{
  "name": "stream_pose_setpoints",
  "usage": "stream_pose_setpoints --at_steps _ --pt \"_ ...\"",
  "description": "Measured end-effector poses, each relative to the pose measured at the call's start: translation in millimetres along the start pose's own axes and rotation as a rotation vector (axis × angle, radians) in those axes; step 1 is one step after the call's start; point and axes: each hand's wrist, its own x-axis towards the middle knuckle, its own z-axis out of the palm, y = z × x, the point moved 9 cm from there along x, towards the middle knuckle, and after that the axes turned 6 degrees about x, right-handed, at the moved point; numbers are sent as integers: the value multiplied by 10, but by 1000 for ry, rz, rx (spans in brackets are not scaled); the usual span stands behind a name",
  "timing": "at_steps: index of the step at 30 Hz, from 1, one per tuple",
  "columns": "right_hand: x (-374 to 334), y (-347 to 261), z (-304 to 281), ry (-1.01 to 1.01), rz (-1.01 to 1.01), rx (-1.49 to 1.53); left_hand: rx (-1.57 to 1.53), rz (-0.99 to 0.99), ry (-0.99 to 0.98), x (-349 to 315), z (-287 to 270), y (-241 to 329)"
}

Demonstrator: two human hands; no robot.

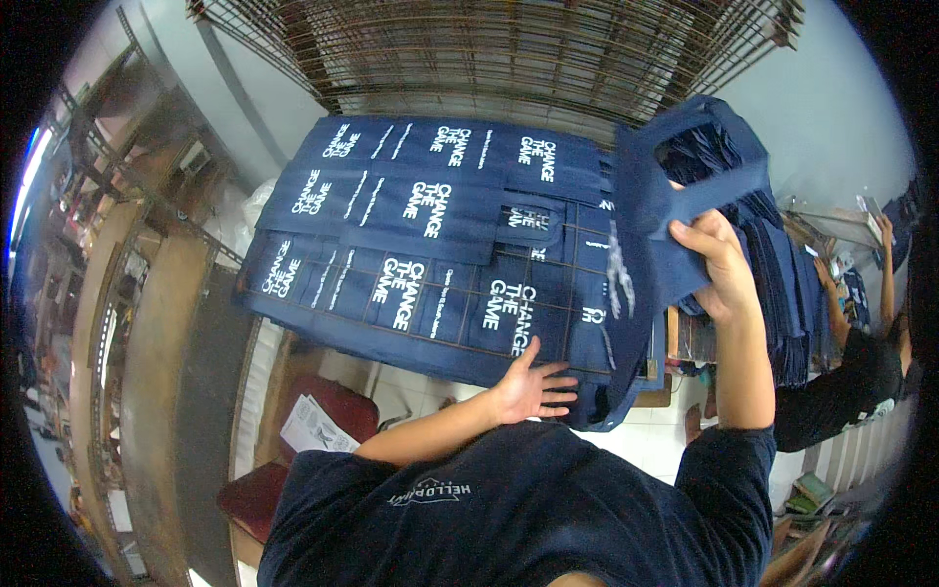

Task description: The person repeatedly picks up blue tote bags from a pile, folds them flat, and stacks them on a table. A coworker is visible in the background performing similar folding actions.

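Observation:
My right hand [714,256] grips a navy tote bag [648,220] near its handle, thumb on top and fingers hidden beneath the cloth. The bag's handle loop stands up beyond the hand, and a whitish patch, perhaps glare or plastic, shows near its body. Fingers spread, my left hand [536,386] is by the near edge of a wire drying rack [445,338]; whether it touches the cloth there I cannot tell. Across this rack lie navy fabric pieces [362,210] with white lettering, partly overlapping.
Several wire racks [509,59] are stacked at the far side. More navy bags [782,284] hang in a thick pile on the right, with another person [851,382] beyond. A dark red chair [347,406] holding printed papers [315,428] and long boards [161,362] are on the left.

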Motion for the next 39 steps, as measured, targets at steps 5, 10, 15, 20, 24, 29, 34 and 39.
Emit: stream_pose_setpoints --at_steps 5,10,15,20,24,29,34,39 --pt "466 43 378 -155 -15 -119 -54 -8 -8 -272 -117 287" --pt "536 -128 115 42 -194 -189 13 436 -19 -738 -294 1233" --pt "733 526 -1148 313 -127 -395 157 801 505 -921 -1047 2128" --pt "1138 1899 -2042 560 -118 -501 734 888 964 -744 -1782 2613" --pt "1000 2469 -2167 726 33 -650 1136 897 1235 -677 -1994 2656" --pt "871 2542 -2115 811 140 -723 1283 905 1351 -700 -2051 2653" --pt "930 2606 -2157 784 104 -663 1186 926 1349 -709 -2130 2662" --pt "983 2715 -2323 797 65 -639 1267 945 1390 -714 -2024 2732"
